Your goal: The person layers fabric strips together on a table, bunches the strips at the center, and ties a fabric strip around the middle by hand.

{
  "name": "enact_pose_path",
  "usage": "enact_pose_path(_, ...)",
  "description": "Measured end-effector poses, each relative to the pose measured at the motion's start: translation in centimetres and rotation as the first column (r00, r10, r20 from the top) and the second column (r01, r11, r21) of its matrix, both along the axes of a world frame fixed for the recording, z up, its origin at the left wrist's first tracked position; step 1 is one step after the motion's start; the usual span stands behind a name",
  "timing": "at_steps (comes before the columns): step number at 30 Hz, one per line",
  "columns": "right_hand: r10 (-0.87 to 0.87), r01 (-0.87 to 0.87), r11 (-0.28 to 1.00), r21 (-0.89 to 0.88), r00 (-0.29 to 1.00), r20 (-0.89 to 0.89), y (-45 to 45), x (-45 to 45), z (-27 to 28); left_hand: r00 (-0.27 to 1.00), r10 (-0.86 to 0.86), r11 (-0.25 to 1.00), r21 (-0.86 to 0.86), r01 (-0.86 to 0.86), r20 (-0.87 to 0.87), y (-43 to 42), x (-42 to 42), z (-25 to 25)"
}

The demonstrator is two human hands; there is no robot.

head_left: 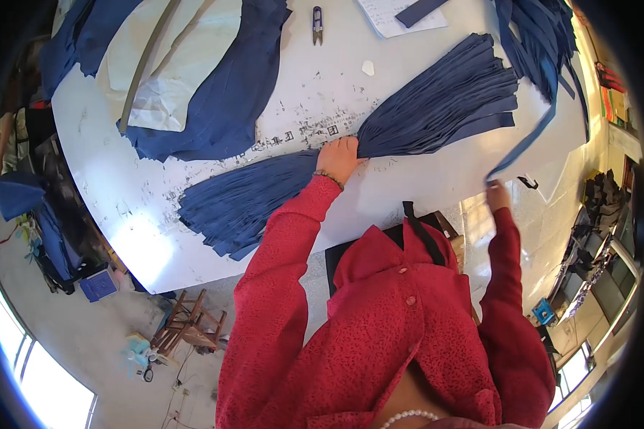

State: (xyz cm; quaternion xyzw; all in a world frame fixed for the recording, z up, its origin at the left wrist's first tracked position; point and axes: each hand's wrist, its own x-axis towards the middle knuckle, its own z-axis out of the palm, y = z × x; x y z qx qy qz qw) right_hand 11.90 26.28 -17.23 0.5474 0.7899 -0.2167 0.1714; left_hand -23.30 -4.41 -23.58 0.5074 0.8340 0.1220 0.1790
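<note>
A thick bundle of dark blue fabric pieces (pixel 436 100) lies across the white table, fanned out at both ends and pinched at its middle. My left hand (pixel 338 159) is closed around that narrow waist. Off to the right, my right hand (pixel 498 195) grips the end of a long blue fabric strip (pixel 528 139). The strip runs up, slightly curved, to a heap of blue strips (pixel 533 32) at the table's upper right. My right fingertips show only in part.
Large blue cloth pieces (pixel 229 107) and a pale paper pattern (pixel 161 93) lie at upper left. Thread snips (pixel 317 26), a white chip (pixel 368 68) and a written sheet (pixel 390 20) are on the table (pixel 122 186). A wooden stool (pixel 189 322) stands on the floor at lower left.
</note>
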Motion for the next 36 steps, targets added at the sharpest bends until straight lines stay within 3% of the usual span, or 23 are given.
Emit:
enact_pose_path(1, 0.077, -0.070, 0.971, -0.229, 0.997, 0.023, -4.9, 0.5, -3.8, 0.989, 0.022, 0.999, -0.052, -0.015, 0.147, 0.3, -0.5, 1.0)
enact_pose_path(2, 0.283, -0.251, 0.912, -0.324, 0.957, 0.055, -10.4, -5.7, -1.1, 0.957, 0.054, 0.994, -0.108, -0.024, 0.284, 0.6, -1.2, 1.9)
enact_pose_path(3, 0.461, -0.460, 0.812, -0.359, 0.883, -0.088, -14.2, -8.4, -2.1, 0.960, 0.041, 0.994, -0.113, -0.010, 0.277, 0.8, -1.8, 2.8)
enact_pose_path(4, 0.479, -0.570, 0.779, -0.262, 0.811, -0.337, -17.5, -10.1, -5.0, 0.925, 0.034, 0.992, -0.127, 0.015, 0.379, 0.9, -2.3, 3.8)
enact_pose_path(5, 0.140, -0.306, 0.691, -0.655, 0.945, -0.295, -19.4, -14.4, -4.2, 0.881, 0.027, 0.990, -0.137, 0.043, 0.473, 1.2, -3.0, 4.3)
enact_pose_path(6, 0.013, -0.341, 0.638, -0.691, 0.902, -0.432, -21.1, -16.0, -7.0, 0.887, 0.014, 0.989, -0.137, 0.056, 0.462, 1.3, -3.4, 4.5)
enact_pose_path(8, -0.254, -0.215, 0.609, -0.764, 0.859, -0.445, -22.4, -20.3, -8.2, 0.821, -0.018, 0.997, -0.054, 0.060, 0.571, 1.0, -4.0, 4.7)
enact_pose_path(9, -0.263, -0.213, 0.604, -0.768, 0.856, -0.445, -22.4, -22.0, -7.5, 0.822, -0.019, 0.996, -0.062, 0.066, 0.569, 0.9, -4.2, 4.9)
enact_pose_path(11, -0.541, -0.011, 0.380, -0.925, 0.808, -0.232, -21.3, -24.6, -5.4, 0.637, 0.030, 0.994, -0.090, 0.062, 0.770, 1.3, -4.8, 5.2)
enact_pose_path(12, -0.543, -0.014, 0.385, -0.923, 0.805, -0.239, -21.1, -24.7, -5.7, 0.642, 0.024, 0.994, -0.086, 0.065, 0.767, 1.5, -5.0, 5.3)
enact_pose_path(14, -0.860, 0.055, 0.025, -0.998, 0.511, 0.007, -20.6, -24.8, -6.0, 0.271, 0.122, 0.991, -0.134, 0.026, 0.955, 1.5, -5.2, 5.3)
enact_pose_path(15, -0.856, 0.054, 0.024, -0.998, 0.517, 0.008, -20.5, -24.4, -5.9, 0.271, 0.126, 0.991, -0.136, 0.019, 0.954, 1.4, -5.3, 5.1)
enact_pose_path(17, -0.867, -0.088, -0.205, -0.975, 0.478, 0.139, -20.3, -23.4, -5.5, 0.280, 0.133, 0.987, -0.153, 0.051, 0.951, 1.6, -5.4, 4.6)
enact_pose_path(20, -0.854, -0.072, -0.301, -0.951, 0.464, 0.235, -20.2, -22.5, -4.6, 0.334, 0.203, 0.971, -0.233, 0.053, 0.921, 1.5, -4.9, 4.2)
enact_pose_path(23, -0.883, -0.022, -0.205, -0.978, 0.436, 0.175, -20.2, -22.0, -4.0, 0.415, 0.190, 0.965, -0.247, 0.088, 0.890, 1.5, -5.2, 4.8)
enact_pose_path(30, -0.814, 0.019, -0.226, -0.974, 0.545, 0.200, -19.9, -20.1, -3.9, 0.323, 0.268, 0.935, -0.325, 0.138, 0.908, 1.4, -4.5, 4.9)
enact_pose_path(33, -0.840, 0.119, -0.171, -0.978, 0.501, 0.207, -20.4, -21.5, -5.4, 0.286, 0.237, 0.953, -0.279, 0.118, 0.929, 1.4, -3.5, 4.5)
enact_pose_path(35, -0.850, 0.426, -0.004, -0.905, 0.475, 0.228, -20.7, -22.7, -6.2, 0.418, 0.159, 0.970, -0.221, 0.105, 0.894, 1.3, -2.5, 4.6)
enact_pose_path(36, -0.850, 0.430, -0.011, -0.903, 0.471, 0.235, -20.7, -22.5, -6.1, 0.415, 0.163, 0.968, -0.227, 0.109, 0.895, 1.1, -2.3, 4.9)
